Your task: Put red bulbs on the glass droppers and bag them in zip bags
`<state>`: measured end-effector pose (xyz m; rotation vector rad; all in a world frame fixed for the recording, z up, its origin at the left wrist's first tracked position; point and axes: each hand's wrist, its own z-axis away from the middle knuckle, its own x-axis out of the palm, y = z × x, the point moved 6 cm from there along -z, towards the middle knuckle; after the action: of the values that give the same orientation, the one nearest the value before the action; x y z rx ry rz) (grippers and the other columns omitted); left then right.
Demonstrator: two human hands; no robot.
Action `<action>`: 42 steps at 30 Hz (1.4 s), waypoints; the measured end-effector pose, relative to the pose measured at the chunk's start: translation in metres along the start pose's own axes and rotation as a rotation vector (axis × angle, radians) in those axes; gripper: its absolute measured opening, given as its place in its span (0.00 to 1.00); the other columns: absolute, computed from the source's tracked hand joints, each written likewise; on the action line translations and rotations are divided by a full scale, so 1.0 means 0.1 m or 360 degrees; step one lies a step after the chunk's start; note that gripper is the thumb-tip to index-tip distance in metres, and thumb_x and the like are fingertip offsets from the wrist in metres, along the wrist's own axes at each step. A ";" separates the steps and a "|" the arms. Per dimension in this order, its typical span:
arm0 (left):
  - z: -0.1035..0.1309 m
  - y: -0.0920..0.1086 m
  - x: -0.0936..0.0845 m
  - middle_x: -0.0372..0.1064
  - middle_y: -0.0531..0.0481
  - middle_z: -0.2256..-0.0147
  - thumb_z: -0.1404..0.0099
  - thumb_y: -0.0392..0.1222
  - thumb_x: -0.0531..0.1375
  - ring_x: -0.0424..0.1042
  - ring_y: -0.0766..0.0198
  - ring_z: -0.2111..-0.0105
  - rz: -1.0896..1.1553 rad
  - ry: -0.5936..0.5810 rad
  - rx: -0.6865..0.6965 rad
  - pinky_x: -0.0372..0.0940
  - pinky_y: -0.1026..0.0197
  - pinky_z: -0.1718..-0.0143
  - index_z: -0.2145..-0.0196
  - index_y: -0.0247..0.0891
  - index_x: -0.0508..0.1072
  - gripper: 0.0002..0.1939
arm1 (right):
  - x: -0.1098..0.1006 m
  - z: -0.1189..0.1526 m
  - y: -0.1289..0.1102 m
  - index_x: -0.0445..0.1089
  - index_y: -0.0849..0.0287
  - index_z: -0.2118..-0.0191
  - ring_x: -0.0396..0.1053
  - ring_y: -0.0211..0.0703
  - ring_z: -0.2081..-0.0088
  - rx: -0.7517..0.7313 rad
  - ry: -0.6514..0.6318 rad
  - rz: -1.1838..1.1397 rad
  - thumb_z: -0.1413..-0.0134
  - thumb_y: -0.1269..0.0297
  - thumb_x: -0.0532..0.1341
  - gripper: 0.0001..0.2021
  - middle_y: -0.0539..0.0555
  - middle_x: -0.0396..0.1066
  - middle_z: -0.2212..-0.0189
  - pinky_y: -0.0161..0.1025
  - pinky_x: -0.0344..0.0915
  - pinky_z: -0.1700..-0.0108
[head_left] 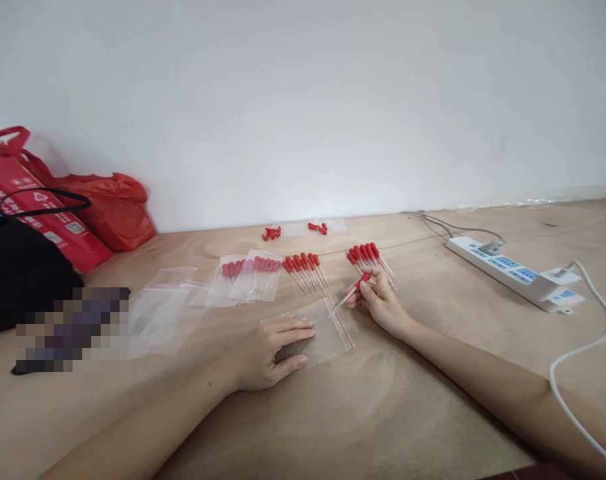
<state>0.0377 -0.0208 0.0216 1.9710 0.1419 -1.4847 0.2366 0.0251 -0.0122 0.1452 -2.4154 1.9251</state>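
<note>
My left hand (277, 350) lies with fingers spread on a clear zip bag (325, 333), whose red-striped edge faces right. Just right of that edge, my right hand (375, 300) pinches a glass dropper with a red bulb (363, 278), its thin tip pointing down-left toward the bag. Behind the hands, one group of red-bulbed droppers (305, 270) is fanned out on the table, and a second group (365, 255) lies just beyond my right hand. To the left, clear bags with droppers inside (253, 275) overlap each other.
Flat clear bags (157, 310) lie on the wooden table (383, 413) at left. Loose red bulbs (271, 233) sit near the wall. A white power strip (513, 272) with cables is at right. Red bags (107, 207), a black item (25, 273) and a blurred object stand left.
</note>
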 end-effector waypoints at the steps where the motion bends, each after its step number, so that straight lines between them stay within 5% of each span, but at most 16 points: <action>1: 0.00 -0.01 0.01 0.59 0.47 0.47 0.40 0.43 0.54 0.60 0.57 0.48 0.0008 0.0004 -0.0018 0.57 0.52 0.48 0.49 0.43 0.63 0.20 | 0.01 0.00 0.01 0.44 0.52 0.58 0.66 0.34 0.76 0.0031 -0.0060 -0.0006 0.52 0.47 0.53 0.22 0.47 0.65 0.72 0.40 0.66 0.69; 12: 0.02 -0.06 0.04 0.54 0.47 0.44 0.39 0.45 0.53 0.56 0.55 0.45 0.0007 -0.0032 -0.0123 0.55 0.50 0.47 0.45 0.43 0.57 0.24 | 0.06 0.07 -0.05 0.65 0.61 0.72 0.61 0.33 0.75 0.0048 -0.0446 0.0386 0.57 0.53 0.62 0.14 0.48 0.65 0.77 0.34 0.59 0.70; 18: 0.01 -0.06 0.04 0.54 0.46 0.44 0.39 0.45 0.53 0.55 0.56 0.45 -0.0033 -0.0062 -0.0114 0.54 0.51 0.46 0.45 0.43 0.57 0.24 | 0.15 0.14 -0.02 0.66 0.61 0.68 0.61 0.32 0.75 0.0108 -0.0632 0.0346 0.60 0.56 0.63 0.15 0.48 0.65 0.78 0.33 0.59 0.71; 30: 0.01 -0.06 0.03 0.56 0.47 0.45 0.39 0.44 0.53 0.57 0.57 0.46 0.0004 -0.0003 -0.0083 0.56 0.51 0.47 0.45 0.44 0.58 0.23 | 0.18 0.15 -0.07 0.67 0.61 0.71 0.53 0.29 0.80 0.0175 -0.0632 0.0485 0.58 0.54 0.63 0.14 0.45 0.59 0.83 0.30 0.52 0.78; 37: -0.01 -0.05 0.04 0.56 0.47 0.45 0.39 0.44 0.53 0.56 0.56 0.46 0.0024 -0.0015 -0.0079 0.55 0.51 0.47 0.46 0.44 0.58 0.23 | 0.34 0.21 -0.11 0.68 0.61 0.73 0.56 0.31 0.77 0.0049 -0.0831 0.0488 0.55 0.54 0.60 0.13 0.48 0.63 0.78 0.31 0.53 0.76; 42: -0.01 -0.06 0.04 0.56 0.47 0.45 0.39 0.44 0.54 0.56 0.57 0.46 0.0007 -0.0015 -0.0064 0.56 0.51 0.47 0.45 0.44 0.58 0.24 | 0.32 0.21 -0.08 0.66 0.61 0.64 0.55 0.30 0.79 0.0131 -0.0804 0.0437 0.57 0.54 0.62 0.17 0.45 0.60 0.81 0.30 0.53 0.77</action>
<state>0.0371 -0.0172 0.0160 1.9307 0.1623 -1.4772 0.2056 0.0016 -0.0063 0.3611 -2.7860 2.3477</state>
